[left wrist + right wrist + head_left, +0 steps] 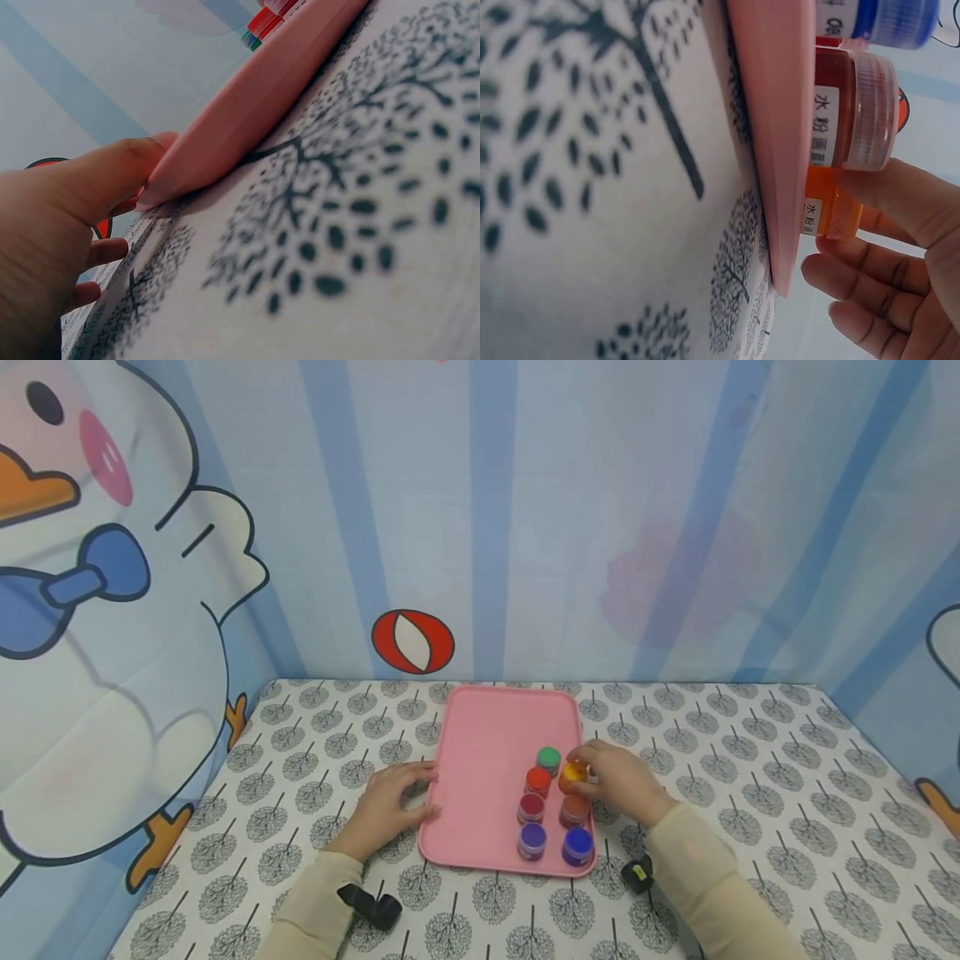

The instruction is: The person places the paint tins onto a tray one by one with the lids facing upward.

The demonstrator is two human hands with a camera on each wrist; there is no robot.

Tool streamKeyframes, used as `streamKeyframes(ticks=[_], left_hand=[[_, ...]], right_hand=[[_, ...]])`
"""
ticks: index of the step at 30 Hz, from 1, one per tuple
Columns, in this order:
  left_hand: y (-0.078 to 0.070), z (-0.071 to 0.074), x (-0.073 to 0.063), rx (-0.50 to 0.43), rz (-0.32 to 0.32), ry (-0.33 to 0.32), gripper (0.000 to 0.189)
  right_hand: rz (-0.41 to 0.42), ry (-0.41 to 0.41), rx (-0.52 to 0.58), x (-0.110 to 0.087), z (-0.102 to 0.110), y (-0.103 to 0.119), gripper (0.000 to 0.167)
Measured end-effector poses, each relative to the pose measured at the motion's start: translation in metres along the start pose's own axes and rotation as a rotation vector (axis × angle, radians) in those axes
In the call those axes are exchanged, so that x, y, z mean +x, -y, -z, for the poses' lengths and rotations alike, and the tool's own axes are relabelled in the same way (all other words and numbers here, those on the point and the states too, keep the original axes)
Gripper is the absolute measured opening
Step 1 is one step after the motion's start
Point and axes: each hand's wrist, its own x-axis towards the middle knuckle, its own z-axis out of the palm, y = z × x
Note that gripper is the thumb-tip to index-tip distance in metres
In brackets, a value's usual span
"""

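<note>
A pink tray (487,735) holds several small paint jars with coloured lids. My right hand (622,777) pinches the yellow-orange paint jar (573,776) between thumb and fingers, at the tray's right edge. In the right wrist view this orange jar (823,214) stands upright on the tray, behind the brown paint jar (851,112). My left hand (382,806) rests at the tray's left rim with fingers spread; its thumb (142,161) touches the rim. Beside the gripped jar are the green jar (549,760) and the red jar (537,781).
Nearer the tray's front stand a dark red jar (531,808), a purple jar (532,841) and a blue jar (578,846). Under the tray lies a tree-patterned tablecloth (360,739). A striped cartoon curtain (555,527) hangs behind the table.
</note>
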Motion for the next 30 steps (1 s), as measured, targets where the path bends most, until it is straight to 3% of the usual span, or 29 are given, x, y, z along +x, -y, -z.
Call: streamKeyframes(ticks=[9,30], left_hand=[[0.0001,-0.0007,0.0003,0.006,-0.005,-0.002,0.046],[0.0010,-0.0036,-0.0021,0.015,0.008,0.006,0.047]], right_hand=[[-0.019,0.035,0.007,0.0026,-0.0011,0.0005,0.038],[-0.008,0.007,0.010,-0.0050,-0.0022,-0.0021,0.040]])
